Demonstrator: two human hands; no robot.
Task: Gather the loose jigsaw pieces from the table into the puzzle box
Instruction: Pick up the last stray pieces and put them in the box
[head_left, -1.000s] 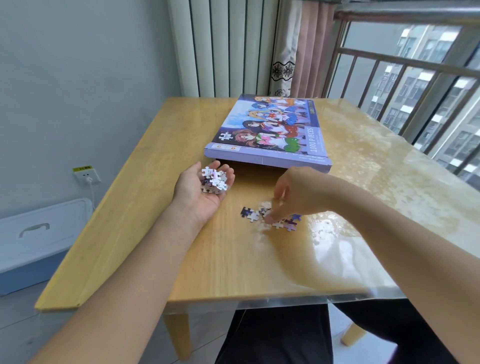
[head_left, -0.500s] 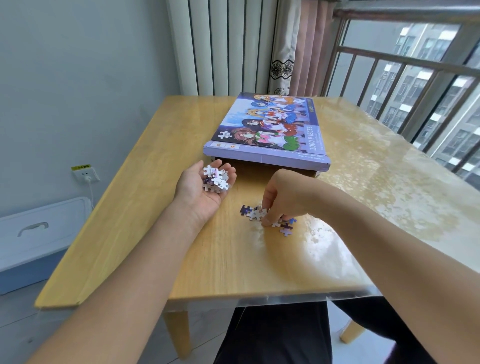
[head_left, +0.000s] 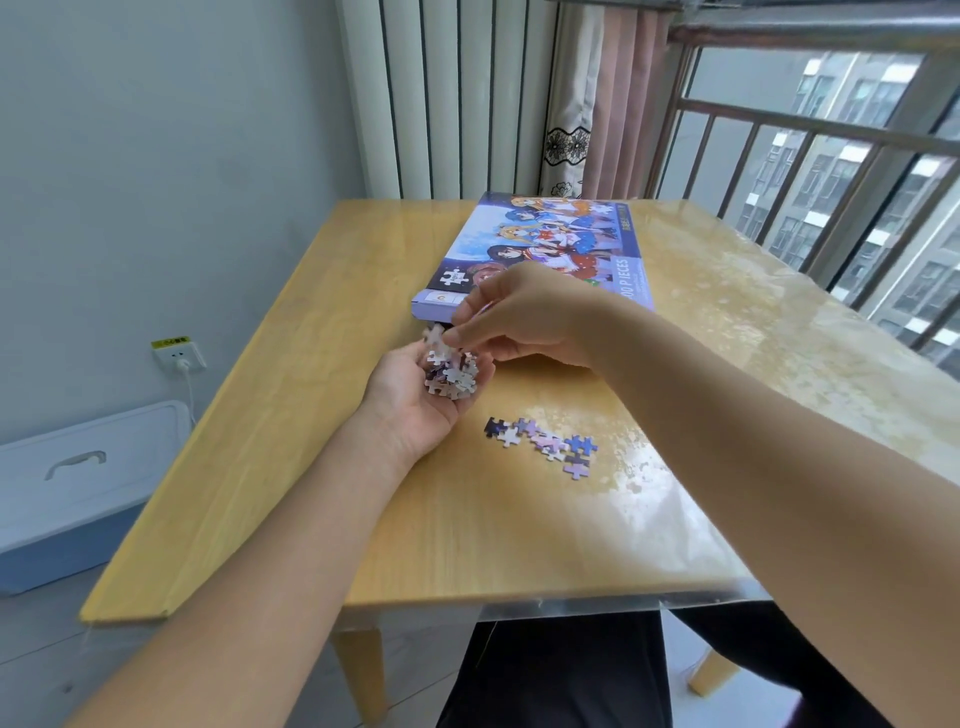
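Pieces (head_left: 545, 444) left loose on the table (head_left: 291, 415): a small cluster, roughly eight to ten, lower centre-right of frame, overlapping so an exact count can't be made. Change from half a second ago: right hand (head_left: 524, 317) was down on that cluster, now it is lifted and moved across to frame centre, fingers pinching one pale piece (head_left: 435, 335) just above the left hand (head_left: 415, 400). Left hand hasn't moved, palm up and cupped, holding a pile (head_left: 453, 375) of about a dozen pieces, too heaped to count. Meaning: one more piece is being transferred into the palm stash; table cluster is slightly smaller, but nothing has gone into the box yet. Box (head_left: 550, 249): one, upper centre of frame, lid on, lying flat, its near edge just behind both hands. Judgement: task is midway, with the rest of the cluster to collect, then the box to open and the handful to drop in. Two hands, one box, one table.
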